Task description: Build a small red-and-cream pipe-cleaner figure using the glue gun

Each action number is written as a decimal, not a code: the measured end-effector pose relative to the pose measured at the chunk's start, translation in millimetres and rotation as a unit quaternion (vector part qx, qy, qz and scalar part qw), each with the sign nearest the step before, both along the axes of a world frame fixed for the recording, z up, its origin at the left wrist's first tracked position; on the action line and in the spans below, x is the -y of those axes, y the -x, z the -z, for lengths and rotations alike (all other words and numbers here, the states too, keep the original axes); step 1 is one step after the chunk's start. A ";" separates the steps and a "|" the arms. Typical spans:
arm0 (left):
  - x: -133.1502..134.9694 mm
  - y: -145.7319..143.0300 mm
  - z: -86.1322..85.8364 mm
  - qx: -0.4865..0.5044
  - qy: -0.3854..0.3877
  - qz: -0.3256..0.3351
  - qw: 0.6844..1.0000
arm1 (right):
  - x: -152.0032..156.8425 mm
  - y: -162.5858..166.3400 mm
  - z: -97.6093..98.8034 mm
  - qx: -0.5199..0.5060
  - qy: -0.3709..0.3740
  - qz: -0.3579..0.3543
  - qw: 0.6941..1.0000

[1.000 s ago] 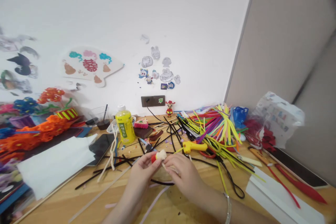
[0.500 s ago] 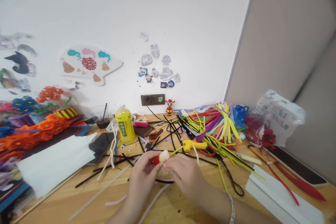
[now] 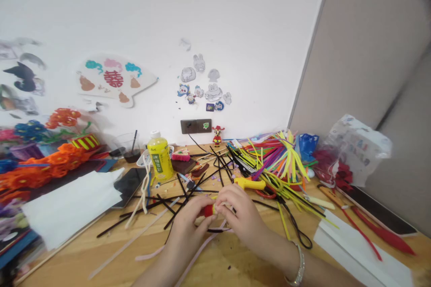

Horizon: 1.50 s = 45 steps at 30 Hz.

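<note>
Low in the middle of the head view, my left hand point(image 3: 188, 226) grips a small red and cream piece point(image 3: 208, 210) that looks wound from pipe cleaners. Fingers and thumb of my right hand point(image 3: 242, 215) are closed on the cream end of the same piece, hiding most of it. Just beyond my right hand lies a yellow glue gun point(image 3: 249, 183). Black pipe cleaners point(image 3: 183, 184) are strewn over the wooden table point(image 3: 232, 269) around both hands, and a pale pink pipe cleaner point(image 3: 198, 253) runs beneath them.
A yellow drink bottle point(image 3: 160, 158) stands behind, left of my hands. A heap of coloured pipe cleaners point(image 3: 269, 157) spreads at the back right. White paper point(image 3: 74, 206) and orange flowers point(image 3: 50, 166) lie left. On the right are red-handled scissors point(image 3: 384, 231) and white paper point(image 3: 357, 246).
My right hand has shifted up and its fingers now cover the cream coil that showed before. The red part has moved slightly right and down, with more of it visible.
</note>
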<state>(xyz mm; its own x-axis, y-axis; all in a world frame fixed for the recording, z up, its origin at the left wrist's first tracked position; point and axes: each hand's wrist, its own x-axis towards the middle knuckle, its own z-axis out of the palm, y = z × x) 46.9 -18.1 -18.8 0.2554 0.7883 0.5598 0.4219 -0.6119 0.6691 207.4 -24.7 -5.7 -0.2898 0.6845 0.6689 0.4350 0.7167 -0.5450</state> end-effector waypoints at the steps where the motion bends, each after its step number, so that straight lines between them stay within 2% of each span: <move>1: -0.2 -0.4 1.3 0.005 0.009 0.003 1.000 | -0.7 0.1 0.4 -0.003 0.003 0.005 1.000; 7: -0.1 -5.9 9.7 0.105 0.107 0.018 0.988 | -1.5 3.7 3.3 -0.021 0.026 0.032 0.999; 11: 0.1 -9.5 7.6 0.185 0.172 0.034 0.967 | -2.9 3.3 0.0 -0.047 0.077 0.027 0.996; 15: 0.3 -9.3 4.2 0.199 0.200 0.040 0.959 | -7.0 -2.3 -9.3 -0.055 0.151 -0.006 0.987; 21: 0.5 -5.7 4.5 0.153 0.179 0.056 0.970 | -19.9 -14.0 -10.9 -0.088 0.253 -0.108 0.957; 27: 4.4 -6.7 -1.3 0.107 0.117 0.063 0.985 | -24.9 -19.9 -7.9 -0.138 0.348 -0.153 0.915; 32: 4.3 -4.1 -1.1 0.125 0.074 0.099 0.984 | -27.2 -22.3 -7.9 -0.146 0.382 -0.165 0.898; 37: 3.2 -3.3 -0.4 0.151 0.041 0.142 0.977 | -28.9 -19.3 -5.4 -0.180 0.444 -0.182 0.858; 40: 3.5 -4.7 -0.1 0.177 0.045 0.160 0.970 | -29.1 -15.5 -0.5 -0.207 0.467 -0.188 0.839; 45: 5.0 -6.4 -1.9 0.223 0.062 0.167 0.958 | -29.6 -7.7 13.1 -0.226 0.480 -0.184 0.827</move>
<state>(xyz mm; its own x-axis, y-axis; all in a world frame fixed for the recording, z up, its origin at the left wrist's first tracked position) 53.3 -23.1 -16.9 0.2625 0.7718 0.5792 -0.1282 -0.5670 0.8137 215.1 4.9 -18.8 -0.4654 0.8844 -0.0344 -0.1210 -0.1021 -0.9874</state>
